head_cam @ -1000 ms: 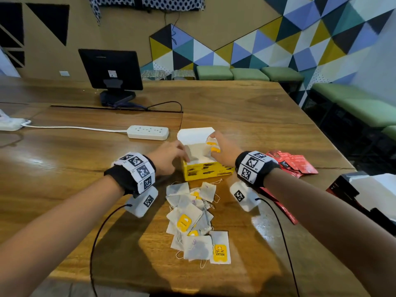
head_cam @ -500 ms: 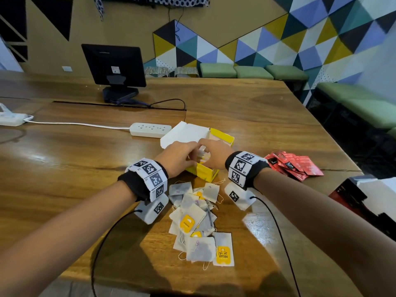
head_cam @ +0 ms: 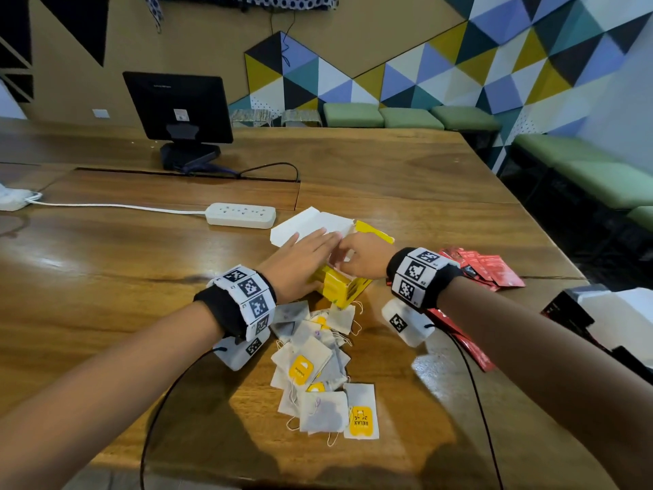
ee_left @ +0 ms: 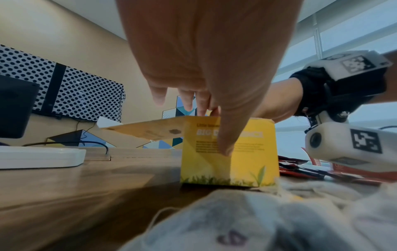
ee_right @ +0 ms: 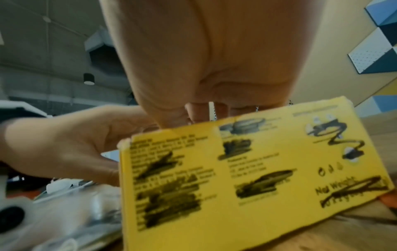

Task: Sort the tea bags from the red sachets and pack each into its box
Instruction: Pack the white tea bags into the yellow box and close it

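A yellow tea box (head_cam: 341, 286) stands tilted at mid-table, its white lid flap (head_cam: 311, 224) folded back. My left hand (head_cam: 318, 247) lies with straight fingers across the box top, and its thumb (ee_left: 225, 135) presses the yellow side (ee_left: 247, 161). My right hand (head_cam: 344, 258) curls its fingers over the top rim into the opening; what they hold inside is hidden. The box's printed face (ee_right: 236, 178) fills the right wrist view. Loose tea bags (head_cam: 318, 366) with yellow tags are piled in front of the box. Red sachets (head_cam: 484, 267) lie to its right.
A white power strip (head_cam: 241, 215) lies just behind the box, with a black monitor (head_cam: 178, 107) farther back. A dark box with a white inside (head_cam: 579, 313) sits at the table's right edge. Green benches (head_cam: 600, 178) stand beyond the table.
The box has been turned and tipped, and its lid now points back-left. My left hand has gone from curled beside the box to stretched over its top. My right hand stays at the opening.
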Demonstrator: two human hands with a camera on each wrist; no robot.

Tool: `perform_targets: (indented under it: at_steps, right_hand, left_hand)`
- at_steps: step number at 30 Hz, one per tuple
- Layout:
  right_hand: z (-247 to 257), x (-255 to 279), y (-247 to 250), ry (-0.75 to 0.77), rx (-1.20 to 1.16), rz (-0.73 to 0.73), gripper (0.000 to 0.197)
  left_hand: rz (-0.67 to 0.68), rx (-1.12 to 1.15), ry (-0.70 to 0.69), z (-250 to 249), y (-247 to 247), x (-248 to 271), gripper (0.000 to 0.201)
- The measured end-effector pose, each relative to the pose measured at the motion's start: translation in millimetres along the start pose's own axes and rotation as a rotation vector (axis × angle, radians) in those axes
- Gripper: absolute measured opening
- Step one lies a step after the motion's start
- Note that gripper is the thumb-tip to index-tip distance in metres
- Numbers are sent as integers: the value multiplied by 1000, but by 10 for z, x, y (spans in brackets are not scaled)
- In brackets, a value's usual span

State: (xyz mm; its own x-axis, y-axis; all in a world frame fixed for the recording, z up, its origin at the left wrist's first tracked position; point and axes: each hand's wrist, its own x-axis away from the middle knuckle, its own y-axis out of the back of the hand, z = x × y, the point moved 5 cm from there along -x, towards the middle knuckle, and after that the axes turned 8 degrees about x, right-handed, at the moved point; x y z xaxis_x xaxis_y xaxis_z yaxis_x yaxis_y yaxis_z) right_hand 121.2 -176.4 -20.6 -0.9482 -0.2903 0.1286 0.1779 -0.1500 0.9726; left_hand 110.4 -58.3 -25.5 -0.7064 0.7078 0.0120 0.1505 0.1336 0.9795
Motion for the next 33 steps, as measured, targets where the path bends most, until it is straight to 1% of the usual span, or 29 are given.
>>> perform_targets:
  at_steps: [2, 5, 8, 9, 10, 11, 13, 15, 16, 18, 20, 21, 24, 27, 29, 31, 33]
  right_hand:
    - [26, -16, -13, -11, 34, -14, 26]
    - [57, -41, -35, -28, 76, -13, 27]
    - [6, -54, 10, -53, -55, -40, 13]
    - [-21, -50, 36, -68, -106, -40, 13]
    - [-51, -48, 54, -78, -151, -28, 16]
    - [-72, -40, 66, -80, -192, -2, 19]
    - [-75, -15, 69, -58, -238, 52, 21]
    - [-51, 19, 77, -40, -228, 63, 19]
    - [-48, 32, 77, -36, -227, 61, 17]
    - [-67, 52, 67, -26, -264, 73, 16]
    - [-119, 66, 63, -35, -282, 73, 16]
    - [-162, 63, 70, -48, -258, 50, 15]
    - [-267, 55, 124, -74, -113, -75, 26]
    - [-271, 81, 128, -60, -89, -126, 16]
    - [-275, 109, 102, -60, -113, -140, 12]
    - [-270, 139, 93, -45, -136, -171, 11]
    - [-259, 177, 120, -16, -137, -216, 15]
  left_hand:
    - [48, -32, 13, 0, -33, 4, 81]
    - [157, -77, 63, 47, -117, 24, 83]
    - [175, -129, 64, 62, -138, 30, 73]
    - [166, -146, 55, 56, -129, 28, 68]
    - [154, -161, 54, 49, -124, 19, 65]
    - [142, -172, 59, 43, -121, 3, 65]
    - [124, -181, 64, 13, -117, -39, 77]
    - [128, -169, 25, -54, -121, -86, 87]
    - [145, -168, 0, -82, -133, -110, 88]
    - [203, -173, -29, -108, -158, -144, 80]
    - [242, -151, -27, -96, -176, -162, 67]
    - [240, -140, -25, -84, -178, -167, 62]
    - [195, -145, -36, -68, -156, -170, 51]
    - [157, -151, -28, -42, -109, -201, 46]
    - [176, -145, -16, -19, -92, -217, 50]
    - [195, -109, 12, 15, -73, -215, 61]
    - [201, -63, 41, 46, -49, -205, 73]
